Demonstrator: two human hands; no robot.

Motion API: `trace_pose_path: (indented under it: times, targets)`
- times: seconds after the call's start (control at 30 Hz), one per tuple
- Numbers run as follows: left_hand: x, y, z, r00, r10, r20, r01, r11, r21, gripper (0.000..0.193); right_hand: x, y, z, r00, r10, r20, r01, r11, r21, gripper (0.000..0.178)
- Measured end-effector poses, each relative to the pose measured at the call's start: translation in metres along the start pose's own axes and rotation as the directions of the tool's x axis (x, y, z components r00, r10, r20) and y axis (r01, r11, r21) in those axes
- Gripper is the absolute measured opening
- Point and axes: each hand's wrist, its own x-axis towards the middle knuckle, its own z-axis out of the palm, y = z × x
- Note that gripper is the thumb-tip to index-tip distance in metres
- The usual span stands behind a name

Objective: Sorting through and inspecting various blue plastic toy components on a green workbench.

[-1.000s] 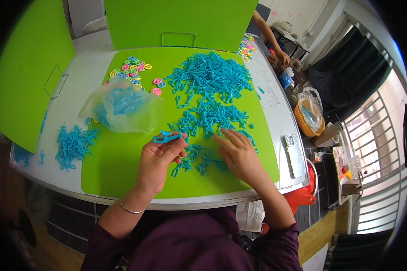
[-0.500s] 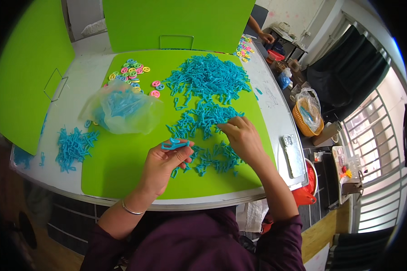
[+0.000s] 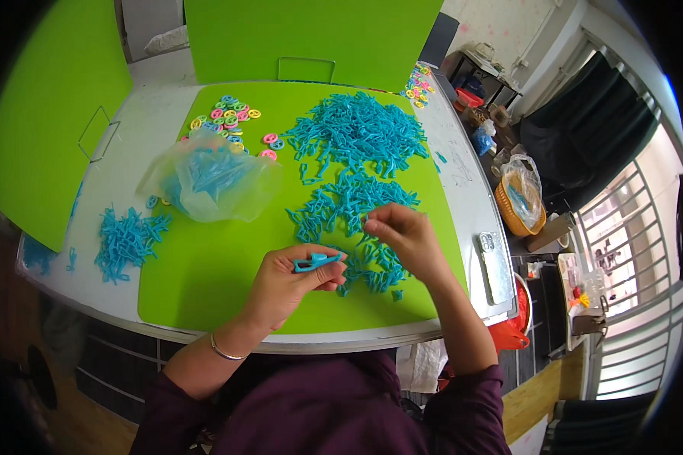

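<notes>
Between the thumb and fingers of my left hand (image 3: 279, 284) is a blue plastic clip-like piece (image 3: 316, 263), lying nearly level over the green mat (image 3: 205, 288). My right hand (image 3: 407, 236) is a little to the right and farther away, with thumb and forefinger pinched together. Whatever lies in that pinch is too small to make out. Under and around the right hand lie loose blue pieces (image 3: 383, 262) of similar colour. Just beyond them is a middle heap (image 3: 353, 199), and a larger blue pile (image 3: 360, 133) rises at the back.
A translucent plastic bag (image 3: 212, 182) with blue pieces sits left of centre. Colourful rings (image 3: 231, 114) lie behind it. Another blue heap (image 3: 129, 241) is at the left, and a phone (image 3: 495, 269) lies by the right edge. Upright green panels (image 3: 311, 34) bound the back and left.
My right hand has drawn back from the middle heap, nearer to me. The left hand has moved right with the clip-like piece, so the hands are closer together. The view has shifted slightly.
</notes>
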Motion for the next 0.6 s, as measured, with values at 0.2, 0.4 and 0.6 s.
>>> trace_pose_path:
  times: [0.2,0.4,0.6]
  targets:
    - [0.003,-0.004,0.004,1.000,-0.007,-0.011,0.008,0.999,0.040,0.017,-0.016,0.000,0.016,0.984,-0.176,-0.031,0.178,0.978,0.105,0.016]
    - [0.004,-0.012,-0.001,1.000,-0.009,0.007,0.009,0.997,0.081,0.016,-0.026,0.003,0.018,0.961,0.059,0.270,-0.251,0.594,0.764,0.014]
    - [0.004,-0.013,-0.002,0.999,-0.028,0.032,0.024,0.991,0.130,0.017,-0.028,0.002,0.019,0.922,0.084,0.377,-0.361,0.535,0.764,0.015]
